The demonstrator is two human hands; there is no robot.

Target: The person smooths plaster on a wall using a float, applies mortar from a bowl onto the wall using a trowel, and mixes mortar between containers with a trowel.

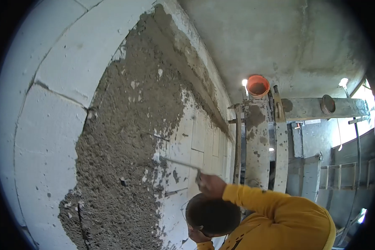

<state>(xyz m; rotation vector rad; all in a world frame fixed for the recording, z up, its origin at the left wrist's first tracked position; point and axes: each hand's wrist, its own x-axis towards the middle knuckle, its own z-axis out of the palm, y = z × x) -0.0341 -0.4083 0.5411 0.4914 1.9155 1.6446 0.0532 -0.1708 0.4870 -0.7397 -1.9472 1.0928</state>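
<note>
My right hand (212, 185), at the end of a yellow sleeve, is closed around the handle of a trowel (181, 163). The blade shows nearly edge-on, its far end at the wall where grey mortar (125, 104) meets bare white blocks (177, 173). Below it, my left hand (199, 236) grips the edge of a dark round bucket (214, 214) close to the wall; a thumb seems to lie over its rim. The bucket's contents are too dark to make out. Rough, wet-looking mortar covers much of the wall's middle.
Mortar-spotted scaffold planks (257, 154) run beside the wall, with gaps between them. An orange bucket (258, 85) with mortar stands at their far end. A wooden-looking float (278, 109) and a round container (328, 104) lie nearby. A ladder-like frame (339, 177) shows at right.
</note>
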